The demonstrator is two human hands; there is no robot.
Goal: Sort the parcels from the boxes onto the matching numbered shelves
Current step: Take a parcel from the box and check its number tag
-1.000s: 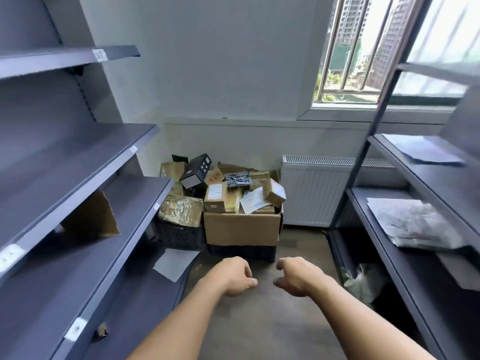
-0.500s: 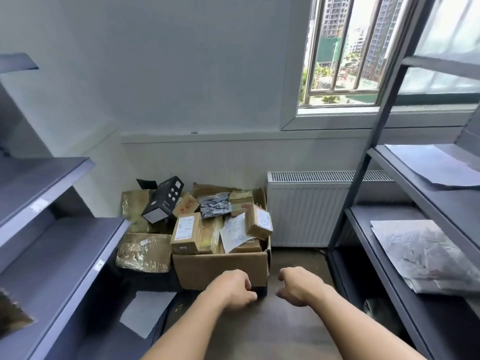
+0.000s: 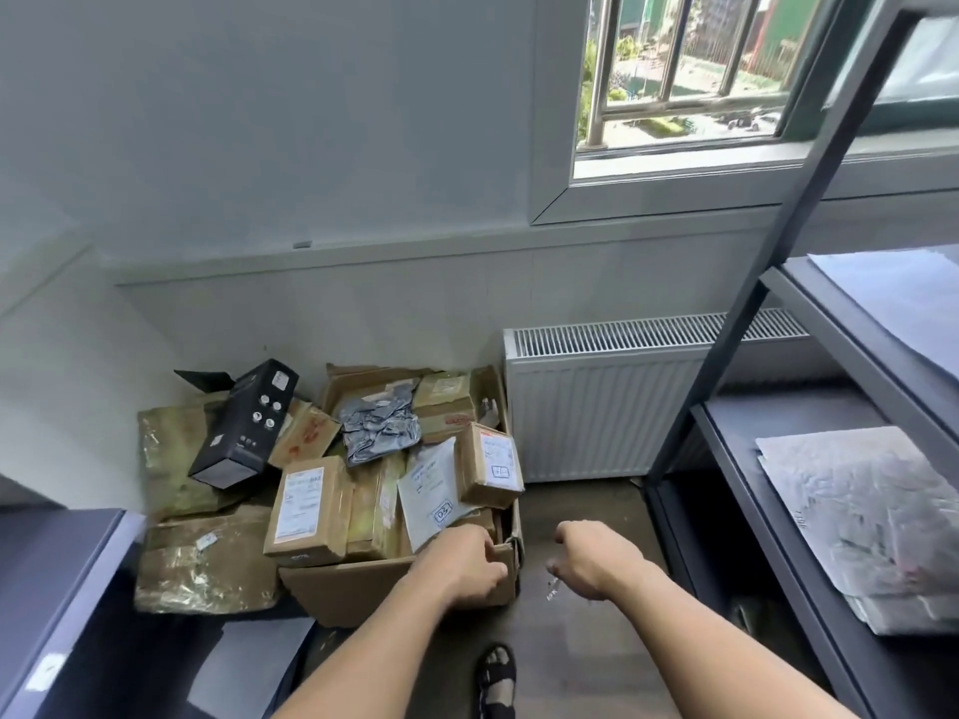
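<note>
Over the box [image 3: 363, 589] corner hangs left hand [image 3: 467, 565], right hand [image 3: 594, 563] over open floor [image 3: 597, 666], each grip loosely curled.

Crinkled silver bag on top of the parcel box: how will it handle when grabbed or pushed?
The silver bag is heavily creased, so it is probably floppy and would likely sag from a pinch rather than lift flat. It looks thin, so it is likely light. Its glossy film may be slippery. It lies loose atop the pile in the cardboard box, so a push would probably slide it.
</note>
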